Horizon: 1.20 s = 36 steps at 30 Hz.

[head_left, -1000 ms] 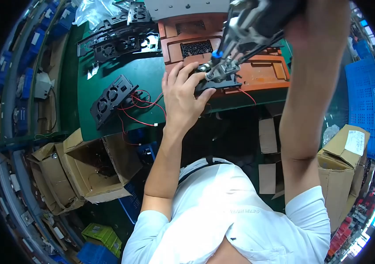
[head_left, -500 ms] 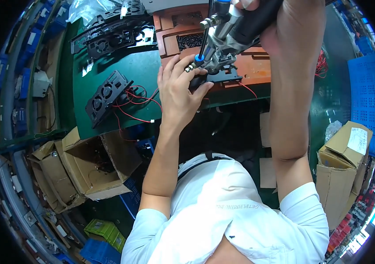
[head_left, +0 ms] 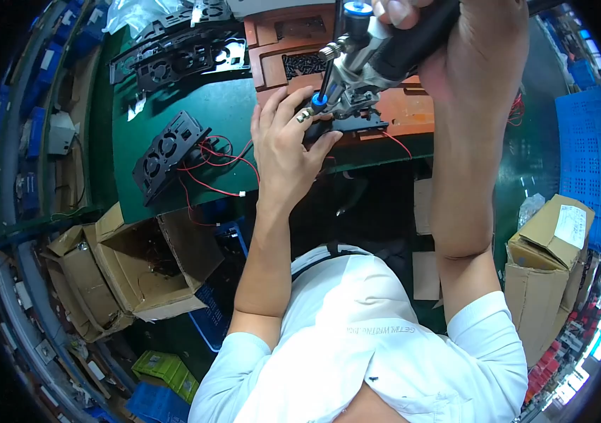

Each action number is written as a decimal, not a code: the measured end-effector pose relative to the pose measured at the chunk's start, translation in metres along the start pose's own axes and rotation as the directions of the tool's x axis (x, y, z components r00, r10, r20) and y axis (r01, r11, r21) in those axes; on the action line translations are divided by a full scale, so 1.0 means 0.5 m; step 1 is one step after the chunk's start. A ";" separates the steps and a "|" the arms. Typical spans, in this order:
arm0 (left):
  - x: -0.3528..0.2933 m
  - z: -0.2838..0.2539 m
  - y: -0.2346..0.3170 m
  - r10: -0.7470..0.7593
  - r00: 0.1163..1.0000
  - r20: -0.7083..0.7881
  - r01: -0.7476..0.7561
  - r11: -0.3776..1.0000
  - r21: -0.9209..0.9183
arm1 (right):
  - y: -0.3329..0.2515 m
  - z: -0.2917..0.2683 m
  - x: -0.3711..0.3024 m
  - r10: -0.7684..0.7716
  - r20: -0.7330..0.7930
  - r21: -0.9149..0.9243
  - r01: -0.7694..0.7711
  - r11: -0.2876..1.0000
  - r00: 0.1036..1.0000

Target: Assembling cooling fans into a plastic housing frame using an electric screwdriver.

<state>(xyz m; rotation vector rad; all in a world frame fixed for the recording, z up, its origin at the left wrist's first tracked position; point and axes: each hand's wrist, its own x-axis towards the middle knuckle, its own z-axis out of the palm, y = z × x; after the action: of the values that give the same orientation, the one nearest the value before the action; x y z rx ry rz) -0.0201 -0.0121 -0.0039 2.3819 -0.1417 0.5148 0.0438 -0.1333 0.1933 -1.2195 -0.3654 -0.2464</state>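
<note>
My right hand is wrapped round the black body of a power screwdriver, which has a metal head and blue hose fittings. Its tip points down at a black plastic part near the table's front edge; the contact point is hidden. My left hand grips the left end of that part, thumb in front and fingers behind, close beside the screwdriver's head. Under and behind the part lies an orange-brown fixture board with a recess of dark screws. A thin red wire trails from the part's right end.
On the green table lies a black fan housing with red wires. More black housings are stacked behind it. Cardboard boxes stand low on the left, another carton and a blue crate on the right.
The screwdriver's head has come slightly down and toward me, and my right hand has shifted a little with it. My left hand stays on the black part, almost unmoved.
</note>
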 end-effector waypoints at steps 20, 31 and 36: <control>0.000 -0.008 0.006 0.019 0.999 -0.045 -0.019 1.000 0.001 | -0.006 0.019 0.004 0.147 0.035 -0.236 -0.135 0.962 0.989; 0.007 -0.008 0.001 0.038 0.998 -0.059 -0.041 0.998 -0.056 | -0.011 0.011 -0.012 0.136 0.101 -0.247 -0.108 0.963 0.986; 0.007 -0.021 -0.010 0.015 0.997 0.072 -0.010 0.998 -0.070 | 0.154 -0.025 0.131 -0.762 0.329 -0.057 0.817 0.573 0.558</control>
<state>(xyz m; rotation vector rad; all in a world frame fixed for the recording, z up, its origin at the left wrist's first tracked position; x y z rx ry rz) -0.0189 -0.0013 0.0017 2.3342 -0.2038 0.4227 0.1345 -0.1191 0.1491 -1.2180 -1.1780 -0.9411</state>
